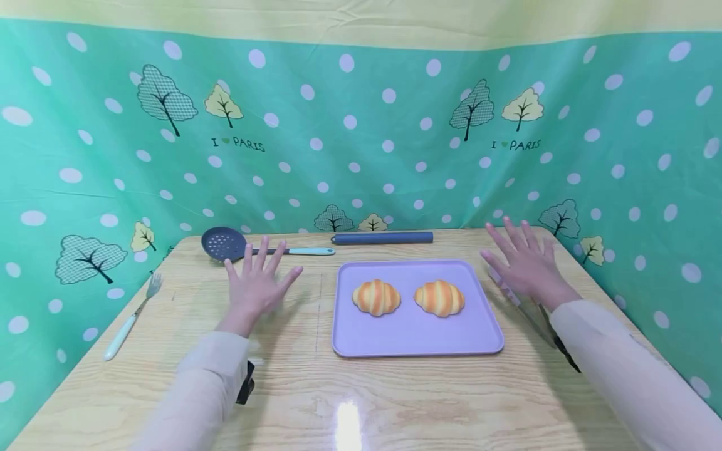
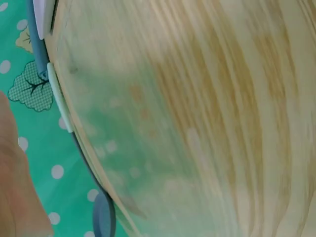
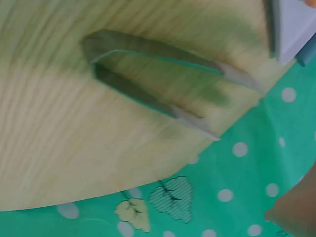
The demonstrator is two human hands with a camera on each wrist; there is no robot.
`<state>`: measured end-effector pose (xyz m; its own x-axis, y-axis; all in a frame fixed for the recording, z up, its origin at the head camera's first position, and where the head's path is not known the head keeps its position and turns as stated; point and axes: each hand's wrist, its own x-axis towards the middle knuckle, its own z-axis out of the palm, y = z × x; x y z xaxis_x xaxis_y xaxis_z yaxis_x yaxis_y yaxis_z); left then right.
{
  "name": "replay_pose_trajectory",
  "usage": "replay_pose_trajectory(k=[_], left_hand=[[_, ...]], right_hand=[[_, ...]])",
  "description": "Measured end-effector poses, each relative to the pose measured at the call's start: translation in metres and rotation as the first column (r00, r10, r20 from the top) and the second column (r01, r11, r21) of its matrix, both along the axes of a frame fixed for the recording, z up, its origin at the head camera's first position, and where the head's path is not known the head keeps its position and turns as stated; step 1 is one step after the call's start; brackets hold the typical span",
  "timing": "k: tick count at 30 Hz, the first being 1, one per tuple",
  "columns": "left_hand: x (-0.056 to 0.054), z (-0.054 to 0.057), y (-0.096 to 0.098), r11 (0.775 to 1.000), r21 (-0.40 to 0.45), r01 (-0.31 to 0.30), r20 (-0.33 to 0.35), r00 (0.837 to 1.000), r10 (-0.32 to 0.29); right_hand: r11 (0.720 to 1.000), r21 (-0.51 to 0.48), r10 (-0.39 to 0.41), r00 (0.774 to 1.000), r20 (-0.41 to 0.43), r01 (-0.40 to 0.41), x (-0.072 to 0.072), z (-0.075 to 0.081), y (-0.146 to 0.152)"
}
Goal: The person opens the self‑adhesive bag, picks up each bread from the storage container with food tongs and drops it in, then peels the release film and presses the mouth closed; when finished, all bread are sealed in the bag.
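My left hand [image 1: 255,289] hovers over the left part of the table with its fingers spread, holding nothing. Just beyond its fingertips lies a dark skimmer [image 1: 224,243] with a light blue handle. To the right, my right hand [image 1: 529,268] is also spread and holds nothing; it is above a pair of tongs [image 3: 163,51]. In the right wrist view the tongs lie spread apart on the wood, with pale tips. Between the hands sits a purple tray [image 1: 417,338] bearing two croissants, a left one [image 1: 376,297] and a right one [image 1: 439,298].
A dark blue rod [image 1: 383,238], perhaps a rolling pin, lies along the table's back edge. At the left edge is a fork [image 1: 128,327] with a pale handle. A green dotted curtain [image 1: 361,150] encloses the back and sides of the wooden table [image 1: 429,401].
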<state>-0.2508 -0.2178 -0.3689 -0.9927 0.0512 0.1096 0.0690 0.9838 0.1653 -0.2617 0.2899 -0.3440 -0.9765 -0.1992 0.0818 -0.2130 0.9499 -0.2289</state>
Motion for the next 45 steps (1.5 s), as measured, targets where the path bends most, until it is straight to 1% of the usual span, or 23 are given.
replay_pose_trajectory(k=[3,5,7,11,16,18,22,24,28,30,33,36,40,42,45], left_hand=[[0.001,0.004,-0.002,1.0,-0.01,0.01,-0.02,1.0,-0.01],[0.002,0.008,-0.003,1.0,-0.009,0.021,-0.034,0.999,-0.021],[0.003,0.011,-0.005,0.999,-0.007,0.034,-0.049,0.998,-0.034],[0.007,0.015,-0.007,0.998,-0.005,0.055,-0.068,0.996,-0.056],[0.016,0.021,-0.007,0.995,-0.004,0.099,-0.068,0.993,-0.099],[0.021,0.023,-0.007,0.993,-0.008,0.115,-0.061,0.991,-0.115],[0.031,0.026,-0.007,0.991,-0.017,0.132,-0.03,0.991,-0.132],[0.035,0.026,-0.007,0.99,-0.024,0.14,-0.009,0.99,-0.14],[0.041,0.024,-0.011,0.986,-0.026,0.164,0.037,0.986,-0.163],[0.043,0.022,-0.014,0.983,-0.018,0.18,0.069,0.981,-0.179],[0.045,0.019,-0.019,0.98,0.008,0.2,0.118,0.973,-0.199],[0.046,0.016,-0.024,0.977,0.042,0.211,0.191,0.958,-0.215],[0.046,0.012,-0.028,0.973,0.076,0.216,0.3,0.926,-0.229],[0.045,0.009,-0.029,0.975,0.085,0.204,0.342,0.913,-0.221],[0.042,0.006,-0.029,0.98,0.078,0.181,0.383,0.902,-0.198]], right_hand=[[0.999,0.004,0.04,0.998,-0.048,-0.04,-0.001,0.006,-0.011],[0.998,0.014,0.069,0.993,-0.1,-0.068,-0.002,0.009,-0.019],[0.995,0.027,0.101,0.983,-0.155,-0.098,-0.003,0.011,-0.028],[0.984,0.055,0.177,0.952,-0.25,-0.169,-0.002,0.015,-0.049],[0.969,0.062,0.245,0.913,-0.327,-0.238,0.0,0.022,-0.078],[0.965,0.049,0.26,0.903,-0.343,-0.259,0.001,0.025,-0.091],[0.953,0.002,0.283,0.891,-0.354,-0.302,0.006,0.03,-0.116],[0.945,-0.026,0.297,0.888,-0.351,-0.326,0.01,0.03,-0.129],[0.917,-0.08,0.34,0.871,-0.355,-0.391,0.016,0.029,-0.153],[0.902,-0.103,0.361,0.863,-0.353,-0.42,0.019,0.028,-0.164],[0.884,-0.139,0.382,0.861,-0.335,-0.446,0.023,0.026,-0.18],[0.876,-0.162,0.393,0.866,-0.309,-0.455,0.026,0.022,-0.194],[0.869,-0.173,0.411,0.872,-0.267,-0.463,0.029,0.017,-0.211],[0.867,-0.178,0.422,0.874,-0.24,-0.467,0.031,0.015,-0.219],[0.864,-0.177,0.434,0.876,-0.211,-0.471,0.034,0.011,-0.229]])
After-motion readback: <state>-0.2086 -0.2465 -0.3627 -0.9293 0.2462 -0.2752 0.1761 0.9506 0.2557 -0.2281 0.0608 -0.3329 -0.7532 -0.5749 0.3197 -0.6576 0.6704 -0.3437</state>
